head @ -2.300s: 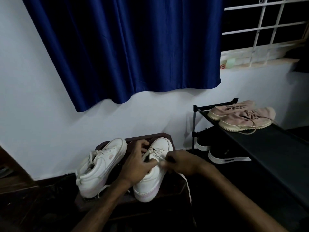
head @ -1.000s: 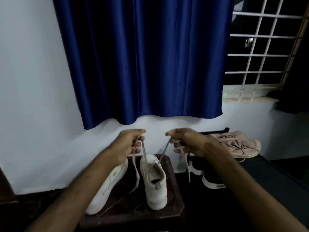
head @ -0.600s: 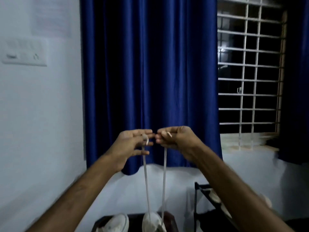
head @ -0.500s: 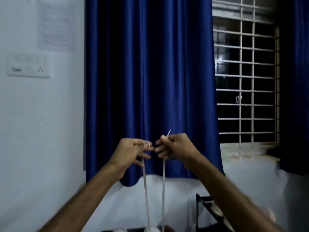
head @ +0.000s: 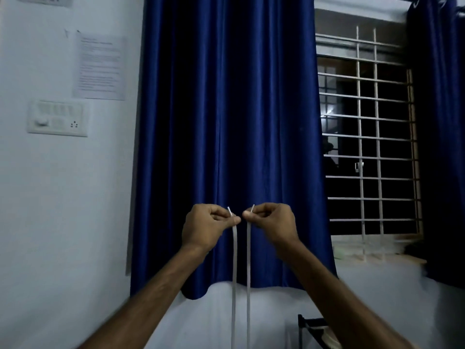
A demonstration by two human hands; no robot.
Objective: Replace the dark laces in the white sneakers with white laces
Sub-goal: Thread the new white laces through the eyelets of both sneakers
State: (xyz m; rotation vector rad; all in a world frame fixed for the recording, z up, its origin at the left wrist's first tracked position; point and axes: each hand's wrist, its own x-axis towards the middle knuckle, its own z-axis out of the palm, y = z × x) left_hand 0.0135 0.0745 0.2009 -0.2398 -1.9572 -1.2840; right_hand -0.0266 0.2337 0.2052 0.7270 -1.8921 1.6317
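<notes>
Both my hands are raised in front of the blue curtain, fingertips almost touching. My left hand (head: 207, 226) pinches one end of a white lace (head: 234, 273), its tip sticking up above the fingers. My right hand (head: 273, 222) pinches the other end, which hangs beside the first. The two strands run straight down, side by side, and leave the bottom edge of the view. The white sneakers are out of view below.
A blue curtain (head: 226, 122) hangs straight ahead. A barred window (head: 364, 137) is at the right. A switch panel (head: 57, 118) and a paper sheet (head: 100, 65) are on the white wall at the left. A black shoe rack's corner (head: 312, 326) shows at the bottom right.
My hands lifted both lace ends up from the sneaker to chest height and brought them together. The view tilted upward, so the sneakers and stool dropped out of sight.
</notes>
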